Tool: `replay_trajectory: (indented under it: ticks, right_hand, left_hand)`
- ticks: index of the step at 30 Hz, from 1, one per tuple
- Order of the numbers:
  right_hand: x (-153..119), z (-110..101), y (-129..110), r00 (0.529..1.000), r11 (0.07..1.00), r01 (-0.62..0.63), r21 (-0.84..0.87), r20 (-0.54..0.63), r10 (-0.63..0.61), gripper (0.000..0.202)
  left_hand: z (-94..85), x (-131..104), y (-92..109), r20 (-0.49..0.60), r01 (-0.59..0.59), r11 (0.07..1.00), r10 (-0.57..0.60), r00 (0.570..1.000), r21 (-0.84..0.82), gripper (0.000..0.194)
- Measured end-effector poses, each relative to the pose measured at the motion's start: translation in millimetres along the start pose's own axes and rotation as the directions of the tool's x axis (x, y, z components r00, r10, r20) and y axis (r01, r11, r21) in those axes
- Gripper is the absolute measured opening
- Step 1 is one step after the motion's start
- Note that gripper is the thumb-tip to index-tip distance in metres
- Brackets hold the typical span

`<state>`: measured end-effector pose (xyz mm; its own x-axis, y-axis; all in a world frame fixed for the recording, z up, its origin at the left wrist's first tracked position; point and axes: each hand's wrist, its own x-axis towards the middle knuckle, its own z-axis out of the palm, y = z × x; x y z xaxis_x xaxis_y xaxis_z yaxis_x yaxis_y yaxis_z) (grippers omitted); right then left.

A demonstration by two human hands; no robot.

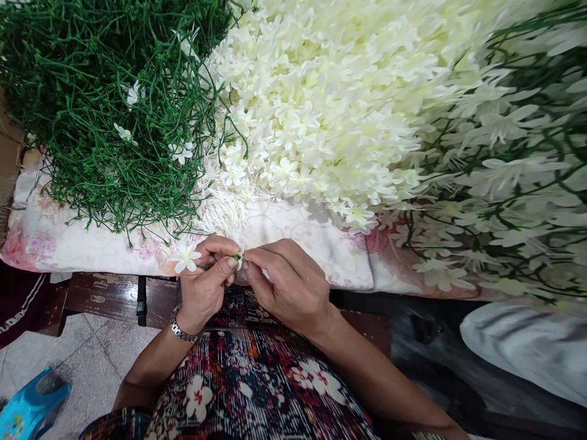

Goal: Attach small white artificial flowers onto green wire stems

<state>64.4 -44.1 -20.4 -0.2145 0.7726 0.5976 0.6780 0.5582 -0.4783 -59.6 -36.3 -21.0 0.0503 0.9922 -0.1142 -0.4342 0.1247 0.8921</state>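
A great heap of white blossoms (321, 122) spreads beside tangled green stems (114, 110) on a floral cloth (293, 235). Cardboard (8, 137) shows leftmost, contents hidden. At the cloth's near edge, the right hand (291, 281) and left hand (206, 284) both pinch a small green-tipped sprig (239, 258).

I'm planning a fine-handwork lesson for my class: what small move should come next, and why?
Perhaps a gentle press with the right hand against a steady left hand: the left pinches a tiny green piece, partly hidden, and the right meets it there, so a small push seems safer than a pull.
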Motion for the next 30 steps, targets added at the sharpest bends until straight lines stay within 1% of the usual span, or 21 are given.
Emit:
replay_trajectory:
  ticks: [3,6,9,13,15,17,20,22,24,27,30]
  right_hand:
    - [-1.4,1.4,2.0,1.0,0.999,0.022,-0.032,-0.016,-0.022,0.017]
    - [-2.2,1.4,3.4,0.999,0.999,0.016,0.034,-0.046,-0.014,0.016]
    - [-2.4,-0.4,4.1,0.999,0.985,-0.036,0.168,-0.026,0.041,0.015]
    - [-2.7,-4.7,5.1,0.991,0.933,-0.13,0.335,0.022,0.13,0.015]
    - [-3.5,-6.9,5.9,0.983,0.906,-0.183,0.382,0.045,0.18,0.015]
    - [-4.5,-9.3,6.7,0.977,0.888,-0.208,0.409,0.056,0.204,0.016]
    - [-5.5,-14.1,7.4,0.98,0.879,-0.194,0.436,0.048,0.192,0.019]
    - [-4.9,-18.5,7.1,0.983,0.882,-0.177,0.437,0.043,0.176,0.02]
    - [-3.3,-23.5,6.1,0.988,0.894,-0.152,0.422,0.04,0.149,0.021]
    - [-0.1,-30.7,4.3,0.993,0.922,-0.116,0.368,0.055,0.103,0.024]
    - [2.9,-35.8,3.7,0.994,0.953,-0.082,0.29,0.088,0.059,0.023]
  left_hand:
    - [-0.5,-0.6,-2.7,0.023,-0.027,0.999,0.026,0.999,0.046,0.004]
    - [-1.9,-0.4,-3.8,0.04,-0.049,0.995,0.046,0.998,0.082,0.004]
    - [-2.9,0.1,-2.7,0.035,-0.065,0.993,0.062,0.997,0.099,0.004]
    - [-3.9,0.2,-0.6,0.012,-0.063,0.99,0.062,0.998,0.129,0.007]
    - [-4.7,-0.1,-0.6,0.019,-0.095,0.981,0.093,0.995,0.171,0.007]
    - [-5.5,-0.8,-1.2,0.045,-0.145,0.963,0.138,0.989,0.226,0.008]
    - [-5.7,-2.5,-0.2,0.095,-0.243,0.898,0.223,0.97,0.367,0.009]
    - [-4.7,-3.7,2.9,0.141,-0.311,0.825,0.278,0.95,0.471,0.01]
    - [-3.2,-4.7,7.1,0.191,-0.365,0.757,0.311,0.931,0.543,0.012]
    - [-2.0,-6.0,11.3,0.247,-0.419,0.694,0.34,0.908,0.585,0.016]
    - [-3.5,-7.5,10.1,0.277,-0.446,0.651,0.352,0.894,0.614,0.021]
